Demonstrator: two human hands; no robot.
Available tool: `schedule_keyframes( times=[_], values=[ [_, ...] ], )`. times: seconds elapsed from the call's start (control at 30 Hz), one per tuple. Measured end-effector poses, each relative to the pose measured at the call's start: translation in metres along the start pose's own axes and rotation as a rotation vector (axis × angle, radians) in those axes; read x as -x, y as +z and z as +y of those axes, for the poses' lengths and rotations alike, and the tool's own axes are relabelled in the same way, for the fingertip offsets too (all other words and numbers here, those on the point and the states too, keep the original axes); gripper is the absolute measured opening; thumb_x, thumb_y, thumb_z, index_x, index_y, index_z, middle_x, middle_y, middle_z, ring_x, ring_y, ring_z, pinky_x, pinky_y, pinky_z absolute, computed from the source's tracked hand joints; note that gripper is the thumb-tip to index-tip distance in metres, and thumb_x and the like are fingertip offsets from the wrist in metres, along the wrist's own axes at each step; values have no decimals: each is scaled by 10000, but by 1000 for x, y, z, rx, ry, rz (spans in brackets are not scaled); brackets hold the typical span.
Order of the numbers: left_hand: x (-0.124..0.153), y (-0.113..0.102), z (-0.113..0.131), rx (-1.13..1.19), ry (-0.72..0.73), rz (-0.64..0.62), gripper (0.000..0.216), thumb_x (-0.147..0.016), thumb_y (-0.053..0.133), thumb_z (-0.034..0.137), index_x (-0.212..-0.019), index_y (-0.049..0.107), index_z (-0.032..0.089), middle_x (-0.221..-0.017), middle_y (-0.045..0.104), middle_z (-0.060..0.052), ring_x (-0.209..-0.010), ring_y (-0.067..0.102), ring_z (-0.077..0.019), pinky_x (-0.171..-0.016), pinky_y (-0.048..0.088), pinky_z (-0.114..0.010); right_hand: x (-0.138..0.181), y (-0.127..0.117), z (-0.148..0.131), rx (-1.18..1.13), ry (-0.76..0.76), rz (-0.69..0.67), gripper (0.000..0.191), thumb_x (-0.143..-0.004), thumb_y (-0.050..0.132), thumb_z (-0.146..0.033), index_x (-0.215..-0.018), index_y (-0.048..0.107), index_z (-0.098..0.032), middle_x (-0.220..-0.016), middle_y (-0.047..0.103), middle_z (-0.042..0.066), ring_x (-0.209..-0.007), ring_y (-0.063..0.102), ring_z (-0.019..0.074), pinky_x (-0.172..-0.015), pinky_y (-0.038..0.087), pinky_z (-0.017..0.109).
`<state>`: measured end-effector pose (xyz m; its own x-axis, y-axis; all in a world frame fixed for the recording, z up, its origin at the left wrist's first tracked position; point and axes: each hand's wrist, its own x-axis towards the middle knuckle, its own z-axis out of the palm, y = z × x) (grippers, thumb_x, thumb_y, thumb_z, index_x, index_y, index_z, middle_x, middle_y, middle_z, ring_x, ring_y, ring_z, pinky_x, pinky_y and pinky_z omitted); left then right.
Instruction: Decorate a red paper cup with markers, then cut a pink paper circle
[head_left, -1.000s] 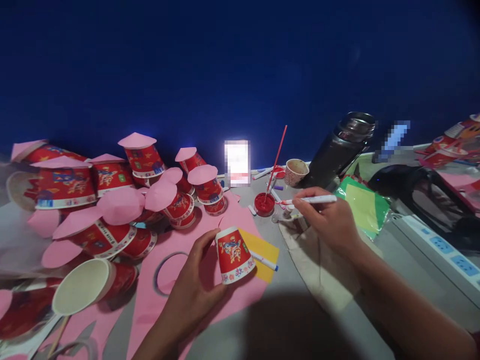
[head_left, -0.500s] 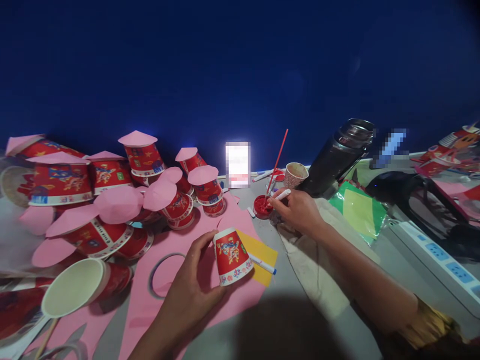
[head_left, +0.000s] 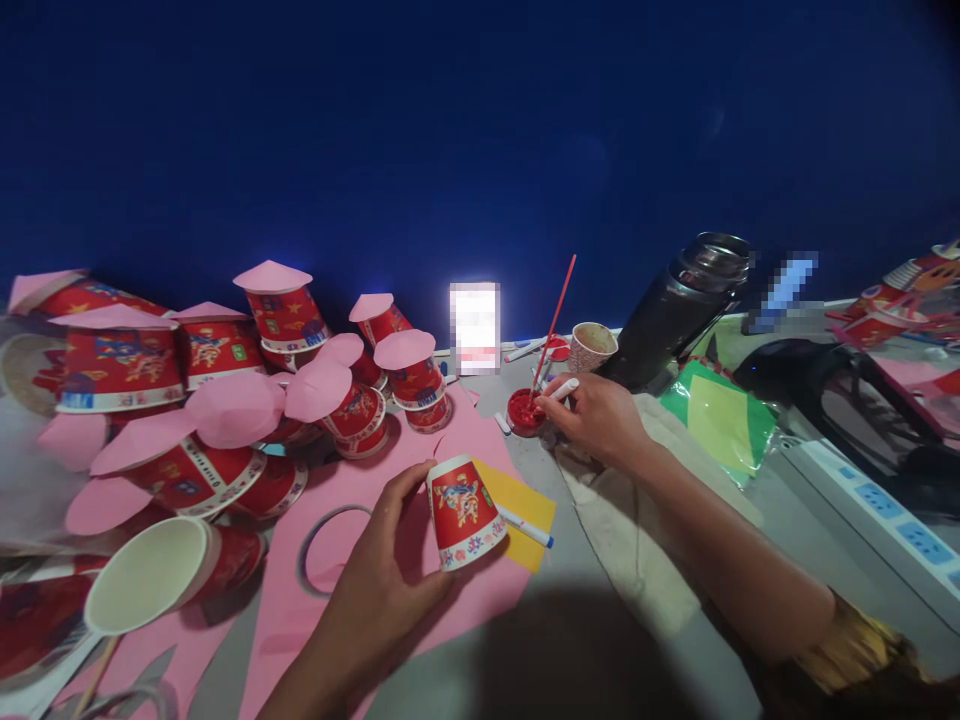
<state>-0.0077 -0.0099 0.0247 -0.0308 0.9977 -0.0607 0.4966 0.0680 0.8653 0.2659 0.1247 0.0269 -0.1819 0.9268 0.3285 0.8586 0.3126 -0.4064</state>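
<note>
My left hand [head_left: 379, 560] is wrapped around a red and white paper cup [head_left: 465, 508], turned bottom up with its flowered rim low. Between thumb and fingers of my right hand [head_left: 600, 420] is a white marker [head_left: 561, 392], its lower end at the small pot of red paint [head_left: 525, 413]; whether the tip touches the paint is hidden. A thin red stick [head_left: 555, 318] stands up in that pot. Below my left hand lies pink paper [head_left: 480, 590], with a yellow sheet [head_left: 536, 500] and a blue-tipped marker [head_left: 531, 530] beside the cup.
Several red cups with pink cone tops [head_left: 322, 390] crowd the left. A stack of white-lined cups [head_left: 150, 575] lies near the front left. At the right are a beige cloth [head_left: 667, 560], a black thermos [head_left: 675, 310], a patterned cup [head_left: 594, 345] and a power strip [head_left: 874, 500].
Hardly anything differs. My right hand stays at the red paint pot with the marker, shifted only slightly, and my left hand keeps the cup in the same place.
</note>
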Motion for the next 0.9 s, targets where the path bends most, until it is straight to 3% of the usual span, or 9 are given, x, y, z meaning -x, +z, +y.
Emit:
schedule_keyframes(
  times=[0.23, 0.47, 0.6, 0.9],
  values=[
    [0, 0, 0, -13, -7, 14, 764, -759, 878, 473, -1424, 541, 307, -1492, 652, -114, -1397, 627, -414, -1083, 600, -557, -4, -8, 5, -65, -28, 36, 141, -948, 705, -303, -870, 797, -229, -879, 828, 45, -820, 750, 223, -749, 501, 313],
    [0, 1, -2, 4, 2, 41, 739, -785, 868, 473, -1429, 541, 319, -1476, 660, -101, -1384, 640, -399, -1095, 594, -551, -6, -5, 9, -138, -179, -46, 56, -919, 767, -262, -891, 802, -228, -944, 828, 63, -930, 744, 249, -894, 541, 383],
    [-2, -1, -6, -28, 23, -11, 764, -770, 876, 427, -1441, 530, 306, -1495, 651, -115, -1379, 645, -404, -1063, 615, -540, -6, -2, 11, -127, -212, -60, 72, -947, 771, -279, -921, 808, -223, -965, 827, 72, -979, 738, 267, -954, 534, 427],
    [3, 3, 0, 3, 10, 68, 731, -785, 874, 444, -1432, 562, 310, -1477, 665, -107, -1361, 653, -404, -1058, 615, -549, -5, -7, 12, -257, -194, 9, 81, -927, 782, -295, -901, 797, -220, -946, 820, 67, -955, 732, 263, -917, 537, 417]
  ],
)
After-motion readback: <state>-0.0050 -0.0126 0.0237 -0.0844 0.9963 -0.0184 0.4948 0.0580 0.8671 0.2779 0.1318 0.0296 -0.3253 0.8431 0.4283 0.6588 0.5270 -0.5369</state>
